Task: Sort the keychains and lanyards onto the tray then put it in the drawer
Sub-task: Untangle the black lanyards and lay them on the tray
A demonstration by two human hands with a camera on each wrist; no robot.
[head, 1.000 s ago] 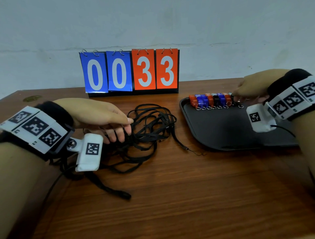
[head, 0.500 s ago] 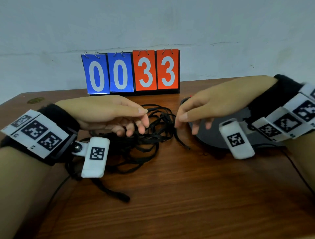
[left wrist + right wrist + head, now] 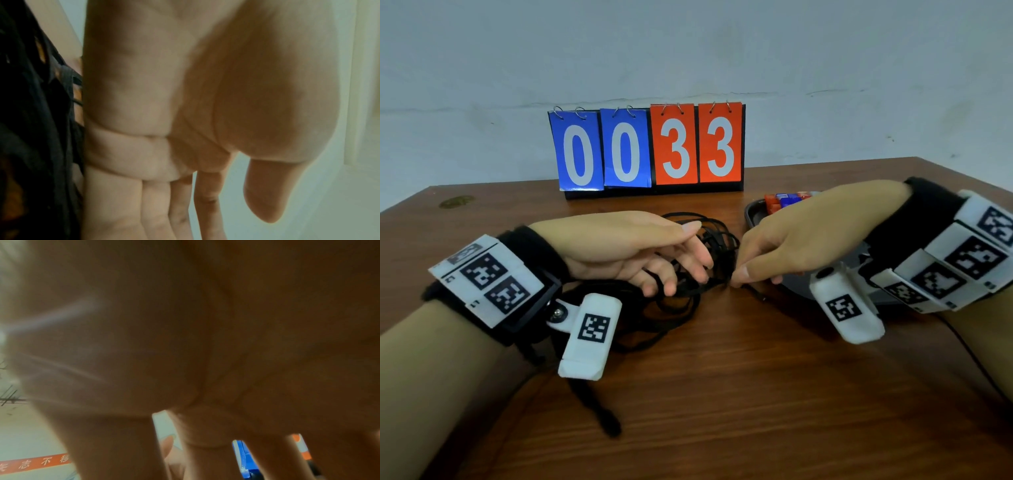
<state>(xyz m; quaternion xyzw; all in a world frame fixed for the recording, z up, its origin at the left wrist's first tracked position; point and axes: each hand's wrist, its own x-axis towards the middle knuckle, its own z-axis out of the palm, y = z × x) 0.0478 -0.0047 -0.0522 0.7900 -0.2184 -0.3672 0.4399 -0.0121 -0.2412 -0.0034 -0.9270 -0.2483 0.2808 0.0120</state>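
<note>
A tangle of black lanyards (image 3: pixel 688 301) lies on the wooden table in front of me. My left hand (image 3: pixel 654 253) rests in the tangle with its fingers relaxed, and strands cross its lower fingers (image 3: pixel 659 286). In the left wrist view the left hand (image 3: pixel 185 129) has straight fingers, with the lanyards (image 3: pixel 37 129) beside it. My right hand (image 3: pixel 774 253) reaches in from the right, and its thumb and forefinger tips meet the tangle's right edge without a clear pinch. Behind it the dark tray (image 3: pixel 751 214) holds a row of red and blue keychains (image 3: pixel 786 200), mostly hidden.
A flip scoreboard (image 3: pixel 650 150) reading 0033 stands at the back of the table against the wall. One lanyard end (image 3: pixel 609 425) trails toward the front edge. Bare wood lies in front of both hands. The right wrist view is blurred.
My right hand left the keychains on the tray and crossed left to the lanyard tangle. My left hand shifted slightly right and deeper into the strands.
</note>
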